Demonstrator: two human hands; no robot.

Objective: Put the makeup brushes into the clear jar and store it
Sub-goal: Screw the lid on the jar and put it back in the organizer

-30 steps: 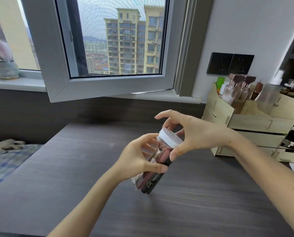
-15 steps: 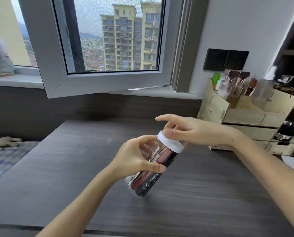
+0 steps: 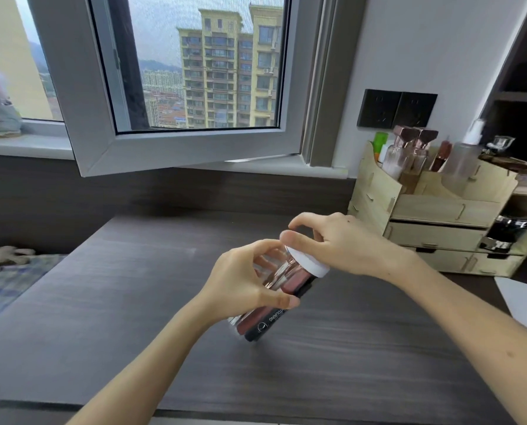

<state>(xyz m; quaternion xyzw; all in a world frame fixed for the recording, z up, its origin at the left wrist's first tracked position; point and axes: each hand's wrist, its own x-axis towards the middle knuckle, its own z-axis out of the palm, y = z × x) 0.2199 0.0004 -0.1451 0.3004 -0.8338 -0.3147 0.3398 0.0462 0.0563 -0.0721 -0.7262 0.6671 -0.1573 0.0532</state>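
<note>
A clear jar (image 3: 282,277) is held tilted above the dark wooden desk (image 3: 133,302), its top leaning right. Pink and black makeup brushes (image 3: 263,322) show through its wall, handles toward the bottom. My left hand (image 3: 243,283) wraps the jar's body from the left. A white lid (image 3: 309,262) sits on the jar's mouth, and my right hand (image 3: 345,243) grips that lid from above with thumb and fingers.
A pale wooden drawer organiser (image 3: 439,216) with bottles stands at the desk's back right. A white sheet (image 3: 522,302) lies at the right edge. An inward-swung window sash (image 3: 176,148) hangs over the desk's back. A checked bedcover (image 3: 7,280) lies left.
My right hand has turned over the lid, its fingers moving from behind the lid to on top. The jar has dropped slightly toward the desk, still tilted.
</note>
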